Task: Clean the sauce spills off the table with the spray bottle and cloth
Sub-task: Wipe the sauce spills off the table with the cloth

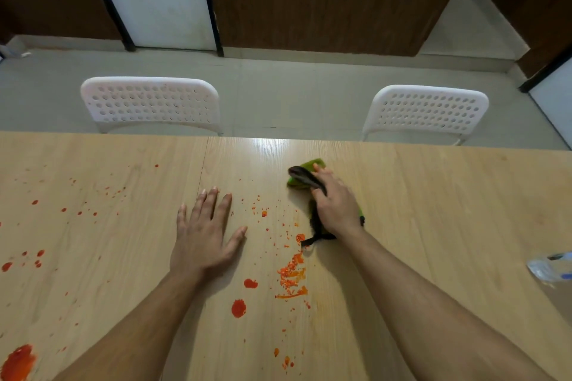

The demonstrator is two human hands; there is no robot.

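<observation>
Red sauce spills dot the light wooden table: smeared streaks in the middle, round drops near me, and a big blotch at the lower left. My right hand presses a green and dark cloth onto the table just right of the smears. My left hand lies flat on the table, fingers spread, holding nothing. A clear spray bottle lies at the right edge, partly cut off.
Two white perforated chairs stand behind the table's far edge. More small red drops spread over the left side of the table. Beyond the chairs lie a grey floor and brown wall panels.
</observation>
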